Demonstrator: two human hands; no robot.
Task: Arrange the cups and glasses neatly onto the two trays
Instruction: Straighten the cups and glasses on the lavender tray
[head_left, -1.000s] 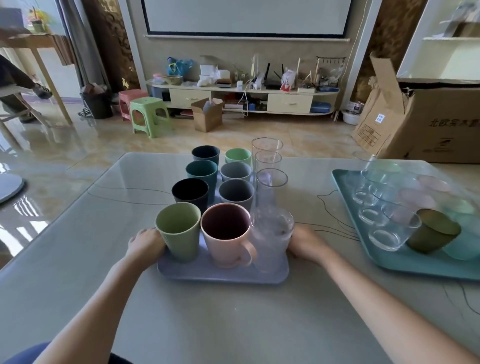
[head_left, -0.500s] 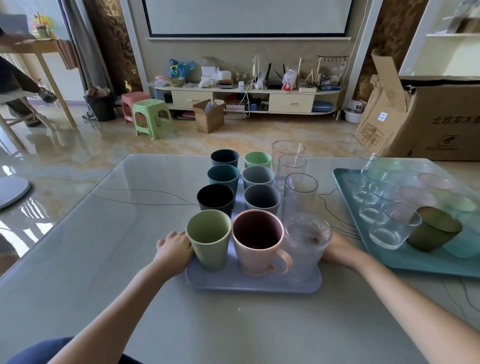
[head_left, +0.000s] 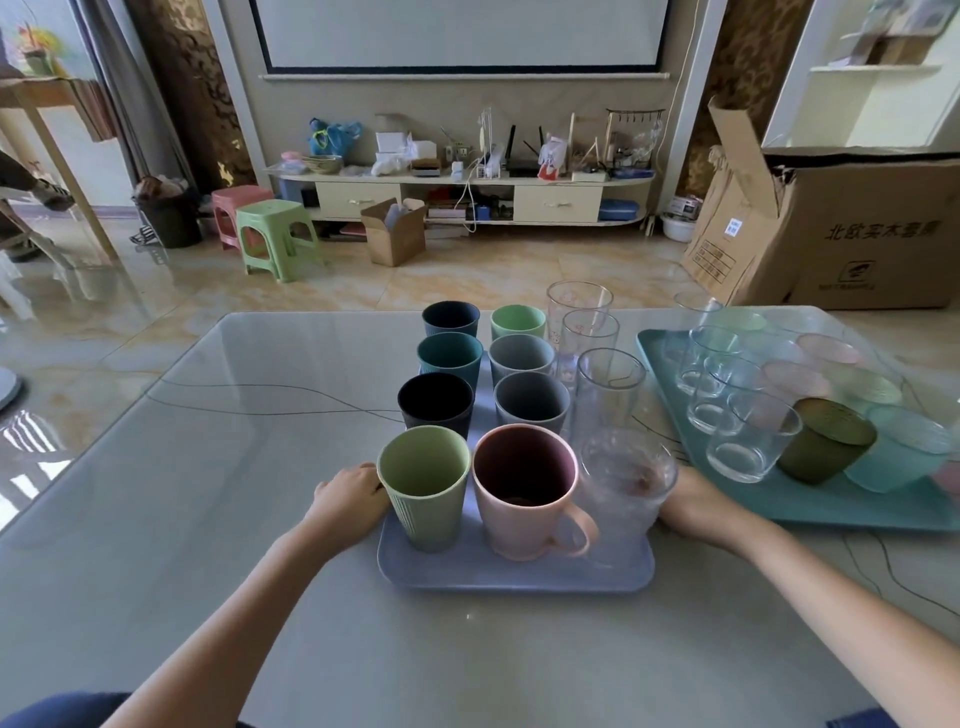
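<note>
A grey-blue tray (head_left: 467, 574) in front of me carries three rows: several coloured cups, a pink mug (head_left: 524, 493) and light green cup (head_left: 423, 493) nearest, and tall clear glasses (head_left: 608, 384) along its right side. My left hand (head_left: 350, 493) grips the tray's left edge. My right hand (head_left: 693, 499) holds its right edge, partly hidden behind a frosted glass (head_left: 626, 483). A teal tray (head_left: 810, 506) to the right holds several short clear and tinted glasses, among them an olive one (head_left: 826, 441).
The grey glass-topped table (head_left: 208, 519) ends just beyond the trays. A large cardboard box (head_left: 852, 234) stands on the floor behind the teal tray. Stools, a small box and a low TV cabinet lie farther back.
Both hands have slid the grey-blue tray with its cups to the right, closer to the teal tray. The teal tray has stayed put.
</note>
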